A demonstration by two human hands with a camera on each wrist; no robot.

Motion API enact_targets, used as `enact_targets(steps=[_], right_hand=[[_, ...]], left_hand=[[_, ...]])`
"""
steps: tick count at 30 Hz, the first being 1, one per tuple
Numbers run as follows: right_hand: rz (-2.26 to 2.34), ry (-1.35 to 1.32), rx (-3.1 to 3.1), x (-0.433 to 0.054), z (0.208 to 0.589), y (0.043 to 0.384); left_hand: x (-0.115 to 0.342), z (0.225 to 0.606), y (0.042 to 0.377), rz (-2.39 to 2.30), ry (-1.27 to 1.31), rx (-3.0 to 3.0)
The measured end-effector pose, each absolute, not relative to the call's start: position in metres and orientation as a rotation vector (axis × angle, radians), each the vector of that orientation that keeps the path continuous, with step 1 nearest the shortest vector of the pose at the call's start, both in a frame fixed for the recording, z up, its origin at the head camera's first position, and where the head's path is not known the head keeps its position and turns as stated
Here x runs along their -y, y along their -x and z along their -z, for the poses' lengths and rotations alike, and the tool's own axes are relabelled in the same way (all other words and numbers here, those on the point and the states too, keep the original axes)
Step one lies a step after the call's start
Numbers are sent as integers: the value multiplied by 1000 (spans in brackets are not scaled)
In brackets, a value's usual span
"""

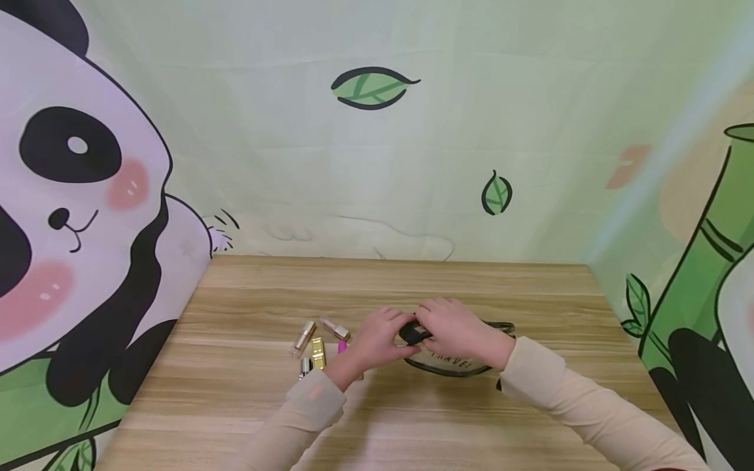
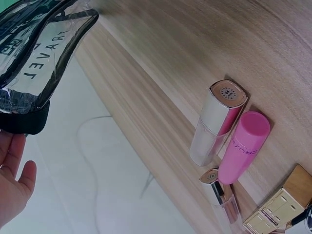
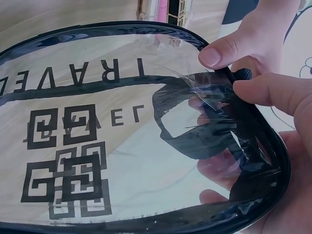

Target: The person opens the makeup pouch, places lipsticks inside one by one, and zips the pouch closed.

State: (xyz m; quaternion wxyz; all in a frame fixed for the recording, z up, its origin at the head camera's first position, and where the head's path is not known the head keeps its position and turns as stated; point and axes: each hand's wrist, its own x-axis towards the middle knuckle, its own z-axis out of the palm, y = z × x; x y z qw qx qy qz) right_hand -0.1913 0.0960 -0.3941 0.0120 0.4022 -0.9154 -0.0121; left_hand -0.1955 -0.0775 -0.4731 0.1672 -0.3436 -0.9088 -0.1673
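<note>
A see-through toiletry bag (image 1: 444, 361) with black trim and TRAVEL lettering is held between both hands, over the right-centre of the table. My left hand (image 1: 383, 340) grips its left end at the black edge. Beside it, the right hand (image 1: 456, 327) holds the same end. Close up in the right wrist view, the left thumb (image 3: 210, 57) presses the bag's dark rim, and the right hand (image 3: 280, 95) pinches the rim just below. Through the clear plastic (image 3: 146, 180) a black strap and some fingers show. The left wrist view shows the bag's black end (image 2: 24, 122) above the left fingers.
Left of the bag lie several cosmetic tubes: a pink tube (image 2: 246, 146), a clear-bodied tube with a shiny cap (image 2: 214, 122), and a gold case (image 2: 278, 212) among them. The wooden table (image 1: 247, 418) meets a printed backdrop (image 1: 283, 163) behind.
</note>
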Motion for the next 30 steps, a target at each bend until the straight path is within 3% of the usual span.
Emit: enact_targets(steps=[30], right_hand=[[-230,-1401,2925,-94,393,200]], left_hand=[[81,476,195,443,1015,2529]])
